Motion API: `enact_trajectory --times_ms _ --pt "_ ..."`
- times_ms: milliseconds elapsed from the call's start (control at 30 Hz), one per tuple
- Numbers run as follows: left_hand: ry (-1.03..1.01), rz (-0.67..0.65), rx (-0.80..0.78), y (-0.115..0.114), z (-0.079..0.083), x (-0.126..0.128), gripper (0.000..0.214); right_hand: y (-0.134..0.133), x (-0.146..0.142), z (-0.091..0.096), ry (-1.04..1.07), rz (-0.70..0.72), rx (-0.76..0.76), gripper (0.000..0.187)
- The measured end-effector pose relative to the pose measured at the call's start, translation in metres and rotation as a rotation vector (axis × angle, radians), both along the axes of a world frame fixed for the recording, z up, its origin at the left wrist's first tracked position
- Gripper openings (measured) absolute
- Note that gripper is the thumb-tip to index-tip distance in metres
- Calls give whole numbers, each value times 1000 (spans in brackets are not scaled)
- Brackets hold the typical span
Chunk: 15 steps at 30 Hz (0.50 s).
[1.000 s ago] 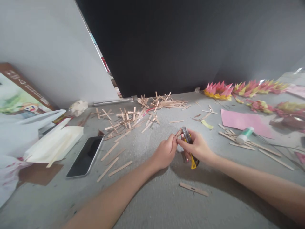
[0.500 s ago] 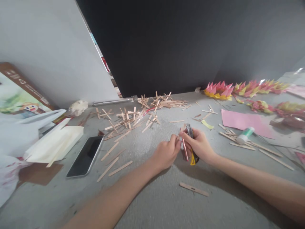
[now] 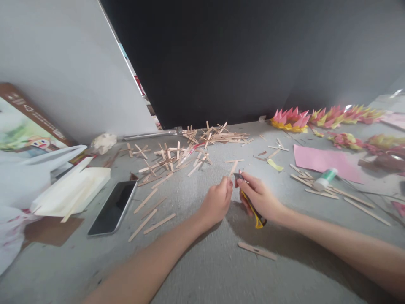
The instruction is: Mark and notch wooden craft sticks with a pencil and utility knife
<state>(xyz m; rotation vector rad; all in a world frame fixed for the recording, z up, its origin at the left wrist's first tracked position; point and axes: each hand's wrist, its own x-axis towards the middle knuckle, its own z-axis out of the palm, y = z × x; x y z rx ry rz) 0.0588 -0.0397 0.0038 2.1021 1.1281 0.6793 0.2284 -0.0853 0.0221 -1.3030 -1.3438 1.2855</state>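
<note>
Here the two hands come close together over the middle of the grey desk (image 3: 196, 261). The left hand (image 3: 217, 202) is curled nearly closed, thumb against fingers, with a thin wooden stick (image 3: 233, 167) gripped between them, its free end slanting up and away. Just across from it, the right hand (image 3: 261, 195) wraps partway around a yellow-and-black tool (image 3: 254, 212), handle poking out below the palm, dark metal head pointing at the stick. Whether metal meets wood, one cannot tell at this size!

In front of the hands, on the near side, lies a single loose stick (image 3: 263, 253) with a dark mark at its middle. Beyond them, a tangle of sticks (image 3: 226, 137) spreads toward the foot of the tall black panel (image 3: 237, 55), with more sticks scattered down the left side.

Over on the left, a phone (image 3: 113, 209) lies flat with its screen dark, next to a pale tray (image 3: 60, 196), and a white plastic bag (image 3: 28, 173) crowds the edge. Out on the right, a sheet of pink paper (image 3: 319, 160) lies flat, a green-and-white tube (image 3: 325, 179) rests on a few sticks beside it, and pink-and-yellow paper decorations (image 3: 289, 121) line the back.
</note>
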Motion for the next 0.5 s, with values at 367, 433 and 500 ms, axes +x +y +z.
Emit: enact_trajectory --times_ms 367,433,500 --pt "108 1 6 1 2 1 43 2 3 -2 -79 19 -22 33" --pt "144 -14 6 0 3 1 43 2 4 1 -97 18 -19 33" --pt "191 -19 11 0 3 1 42 3 3 4 -112 20 -22 32"
